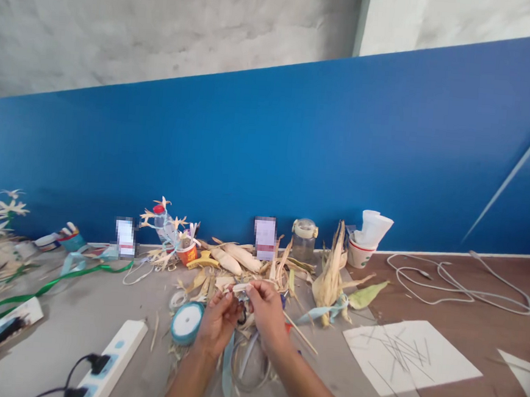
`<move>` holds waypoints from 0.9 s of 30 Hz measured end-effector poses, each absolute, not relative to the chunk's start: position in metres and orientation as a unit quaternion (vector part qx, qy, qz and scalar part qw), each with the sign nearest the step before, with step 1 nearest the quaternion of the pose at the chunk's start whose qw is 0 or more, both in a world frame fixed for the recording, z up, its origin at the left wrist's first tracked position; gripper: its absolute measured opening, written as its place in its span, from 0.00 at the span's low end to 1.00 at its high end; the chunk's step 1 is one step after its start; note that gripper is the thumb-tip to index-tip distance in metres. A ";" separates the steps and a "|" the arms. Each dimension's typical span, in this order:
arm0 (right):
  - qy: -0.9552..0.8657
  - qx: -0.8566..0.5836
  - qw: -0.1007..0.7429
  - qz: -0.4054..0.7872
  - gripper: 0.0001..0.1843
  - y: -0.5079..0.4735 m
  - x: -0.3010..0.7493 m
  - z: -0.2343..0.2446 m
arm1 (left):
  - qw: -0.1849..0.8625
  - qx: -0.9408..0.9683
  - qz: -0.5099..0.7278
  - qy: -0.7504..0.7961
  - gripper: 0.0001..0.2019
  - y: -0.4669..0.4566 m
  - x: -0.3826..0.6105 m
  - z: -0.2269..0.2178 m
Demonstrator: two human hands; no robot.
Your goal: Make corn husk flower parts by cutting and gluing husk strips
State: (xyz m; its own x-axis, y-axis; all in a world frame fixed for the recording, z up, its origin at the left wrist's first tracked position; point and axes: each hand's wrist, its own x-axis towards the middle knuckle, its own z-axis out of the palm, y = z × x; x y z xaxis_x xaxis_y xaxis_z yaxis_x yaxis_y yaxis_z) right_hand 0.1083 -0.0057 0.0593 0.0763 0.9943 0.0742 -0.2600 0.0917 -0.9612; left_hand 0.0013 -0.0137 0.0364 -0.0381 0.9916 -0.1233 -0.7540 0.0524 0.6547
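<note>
Both hands meet over the middle of the table. My left hand (220,318) has its fingers curled and pinched at the left end of a small pale strip that looks like corn husk (240,288). My right hand (267,313) pinches the right end of that strip between thumb and fingertips. Just left of my left hand is a roll of light blue ribbon (187,323). Below the hands a blue ribbon end (228,367) hangs beside a loop of pale band. Dried corn husks (237,257) lie heaped behind the hands.
At left are a white power strip (120,349) with black plugs and a green ribbon (56,283). Behind stand an orange cup (188,253), a lidded jar (304,241) and stacked paper cups (360,255). Thin sticks lie on white paper (410,372); a white cable (450,289) loops behind.
</note>
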 end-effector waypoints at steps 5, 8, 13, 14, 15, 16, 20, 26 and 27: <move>-0.417 -0.426 0.616 0.515 0.11 -0.011 0.098 0.050 | 0.658 0.171 0.674 0.288 0.14 -0.013 0.004 0.037; -0.414 -0.430 0.628 0.500 0.11 -0.011 0.099 0.048 | 0.663 0.184 0.671 0.277 0.15 -0.013 0.005 0.039; -0.424 -0.434 0.639 0.473 0.10 -0.011 0.097 0.042 | 0.657 0.189 0.663 0.305 0.14 -0.013 0.008 0.039; -0.427 -0.432 0.639 0.473 0.10 -0.011 0.096 0.039 | 0.655 0.191 0.662 0.310 0.14 -0.013 0.009 0.039; -0.429 -0.429 0.639 0.472 0.10 -0.011 0.094 0.037 | 0.652 0.195 0.662 0.315 0.15 -0.012 0.010 0.039; -0.433 -0.426 0.640 0.471 0.10 -0.012 0.093 0.034 | 0.647 0.199 0.662 0.322 0.15 -0.012 0.010 0.039; -0.438 -0.418 0.644 0.467 0.09 -0.011 0.089 0.026 | 0.617 0.206 0.669 0.360 0.14 -0.012 0.008 0.040; -0.368 -0.385 0.672 0.515 0.10 -0.007 0.089 0.032 | 0.618 0.210 0.663 0.367 0.14 -0.012 0.008 0.039; -0.358 -0.380 0.673 0.524 0.10 -0.006 0.089 0.034 | 0.619 0.212 0.663 0.365 0.14 -0.012 0.008 0.039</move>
